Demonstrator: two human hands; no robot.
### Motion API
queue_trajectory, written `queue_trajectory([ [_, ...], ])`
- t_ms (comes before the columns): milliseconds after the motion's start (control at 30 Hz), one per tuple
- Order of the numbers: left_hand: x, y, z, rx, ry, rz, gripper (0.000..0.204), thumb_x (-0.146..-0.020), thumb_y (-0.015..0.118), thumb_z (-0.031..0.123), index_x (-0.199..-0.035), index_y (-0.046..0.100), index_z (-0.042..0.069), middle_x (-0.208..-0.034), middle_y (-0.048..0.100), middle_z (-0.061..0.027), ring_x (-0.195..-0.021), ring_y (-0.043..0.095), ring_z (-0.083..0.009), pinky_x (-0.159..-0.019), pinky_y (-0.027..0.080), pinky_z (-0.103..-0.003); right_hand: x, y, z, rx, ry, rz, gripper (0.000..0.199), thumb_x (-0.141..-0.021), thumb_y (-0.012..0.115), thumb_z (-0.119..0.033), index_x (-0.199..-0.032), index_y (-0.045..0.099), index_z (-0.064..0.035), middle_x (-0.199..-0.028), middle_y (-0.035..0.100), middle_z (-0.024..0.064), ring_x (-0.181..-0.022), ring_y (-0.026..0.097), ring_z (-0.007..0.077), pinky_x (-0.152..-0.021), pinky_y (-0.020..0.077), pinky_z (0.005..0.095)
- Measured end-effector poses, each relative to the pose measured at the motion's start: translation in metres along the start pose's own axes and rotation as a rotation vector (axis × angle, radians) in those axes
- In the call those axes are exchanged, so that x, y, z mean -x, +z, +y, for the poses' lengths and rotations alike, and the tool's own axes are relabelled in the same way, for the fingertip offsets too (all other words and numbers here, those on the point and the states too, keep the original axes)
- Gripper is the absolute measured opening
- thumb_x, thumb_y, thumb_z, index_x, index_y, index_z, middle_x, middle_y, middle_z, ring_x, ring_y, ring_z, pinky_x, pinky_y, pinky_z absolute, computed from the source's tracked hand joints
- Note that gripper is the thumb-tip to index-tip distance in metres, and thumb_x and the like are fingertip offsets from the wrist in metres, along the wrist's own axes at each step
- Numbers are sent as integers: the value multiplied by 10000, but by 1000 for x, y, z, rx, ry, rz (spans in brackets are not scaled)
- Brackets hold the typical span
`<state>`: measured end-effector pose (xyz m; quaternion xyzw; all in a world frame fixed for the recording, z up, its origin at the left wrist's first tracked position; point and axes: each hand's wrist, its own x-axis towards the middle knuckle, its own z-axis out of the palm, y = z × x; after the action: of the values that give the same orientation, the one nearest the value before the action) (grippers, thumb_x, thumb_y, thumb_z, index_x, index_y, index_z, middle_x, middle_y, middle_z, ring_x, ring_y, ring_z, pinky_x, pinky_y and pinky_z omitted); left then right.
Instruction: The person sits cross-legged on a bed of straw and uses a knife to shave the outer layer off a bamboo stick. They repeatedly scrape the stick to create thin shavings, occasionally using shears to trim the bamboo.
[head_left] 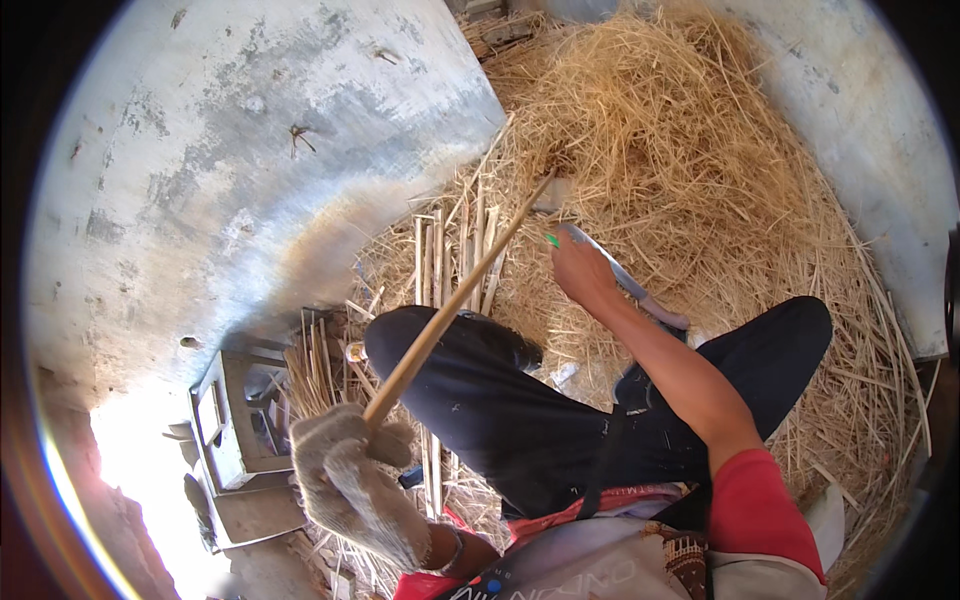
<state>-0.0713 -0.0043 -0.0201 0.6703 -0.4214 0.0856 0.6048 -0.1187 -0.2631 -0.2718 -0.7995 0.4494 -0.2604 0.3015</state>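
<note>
My left hand [345,470], in a thick pale knitted glove, is closed around the lower end of a long bamboo strip [455,300]. The strip slants up to the right across my left knee, its far end over the straw. My bare right hand [582,268] has its fingers curled at the blade of a long knife [620,272]. The blade runs along the outer side of that hand, and its wooden handle points back past my wrist toward my right knee. Something small and bright green shows at the fingertips. The right fingers' undersides are hidden.
A big heap of straw-like shavings [670,110] fills the far right. Several split bamboo pieces [435,255] lie past my left knee. A bundle of thin strips [313,365] and a worn wooden frame [235,415] are at the left. A weathered wall [270,130] rises at the far left.
</note>
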Motion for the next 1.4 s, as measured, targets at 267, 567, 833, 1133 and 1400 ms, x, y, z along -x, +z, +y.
queue_trajectory([
  [267, 7, -8, 2, -24, 12, -19, 522, -883, 715, 476, -620, 616, 36, -584, 575, -71, -608, 605, -222, -568, 529, -341, 93, -99, -110, -384, -503, -197, 201, -1015, 521, -209, -942, 523, -22, -644, 575, 184, -606, 615, 394, -548, 472, 478],
  [567, 7, -7, 4, -41, 49, -72, 559, -875, 719, 496, -581, 603, 34, -571, 567, -67, -581, 606, -215, -544, 526, -338, 99, -100, -101, 49, -272, -195, 255, -1003, 569, -249, -880, 567, -26, -585, 580, 183, -524, 604, 400, -473, 474, 473],
  [833, 12, -1, 5, -29, -18, 16, 563, -914, 677, 470, -593, 595, 14, -592, 566, -77, -576, 606, -199, -529, 508, -321, 83, -69, -72, 60, -267, -128, 221, -988, 588, -218, -934, 554, -6, -590, 598, 189, -527, 624, 374, -483, 491, 469],
  [1133, 9, 1, 1, -49, -61, 89, 559, -948, 641, 440, -605, 590, 1, -610, 567, -84, -564, 598, -187, -513, 485, -298, 89, -67, -94, -42, -430, -55, 175, -976, 591, -213, -942, 540, -49, -590, 597, 142, -544, 633, 359, -482, 498, 466],
  [1400, 3, -19, -11, -72, -214, 188, 525, -981, 609, 373, -633, 587, -20, -629, 563, -84, -535, 567, -149, -486, 437, -258, 85, -31, -101, 48, -474, -12, 125, -937, 591, -141, -984, 553, -31, -639, 628, 165, -566, 651, 365, -494, 519, 444],
])
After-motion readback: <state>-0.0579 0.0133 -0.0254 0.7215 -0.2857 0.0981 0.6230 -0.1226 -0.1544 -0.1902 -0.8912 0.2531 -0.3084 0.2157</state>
